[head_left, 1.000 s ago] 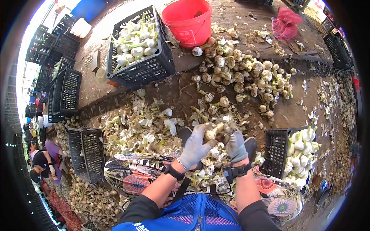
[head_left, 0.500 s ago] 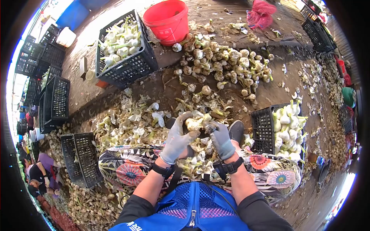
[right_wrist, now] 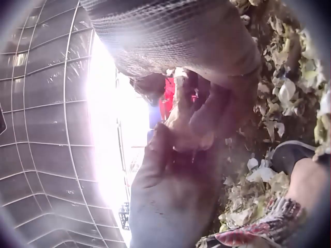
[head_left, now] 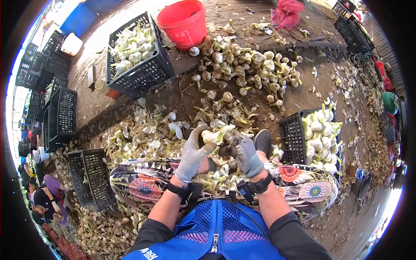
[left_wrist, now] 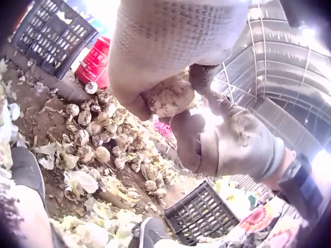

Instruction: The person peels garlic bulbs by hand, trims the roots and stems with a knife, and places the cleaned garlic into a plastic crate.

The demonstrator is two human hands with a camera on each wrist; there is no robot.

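Observation:
In the head view my gloved left hand (head_left: 193, 151) holds a garlic bulb (head_left: 211, 137) between thumb and fingers, low in front of my knees. My gloved right hand (head_left: 248, 157) meets it from the other side, its dirt-darkened fingertips pinching at the bulb's stem end. Seen from the left wrist, the bulb (left_wrist: 171, 96) sits between both hands, partly covered by the fingers. The right wrist view shows the pale stem (right_wrist: 181, 101) running up toward the right fingers. Loose skins (head_left: 216, 178) lie beneath the hands.
A black crate of cleaned garlic (head_left: 320, 138) stands right of my leg, and another full crate (head_left: 141, 65) is ahead left beside a red bucket (head_left: 184, 30). A pile of uncleaned bulbs (head_left: 247, 65) lies ahead. An upright black crate (head_left: 92, 180) stands at my left.
The head view has swung, so the surroundings sit further left. Both hands stay together at the garlic bulb, which has turned and shows paler skin; the right fingers have shifted along it.

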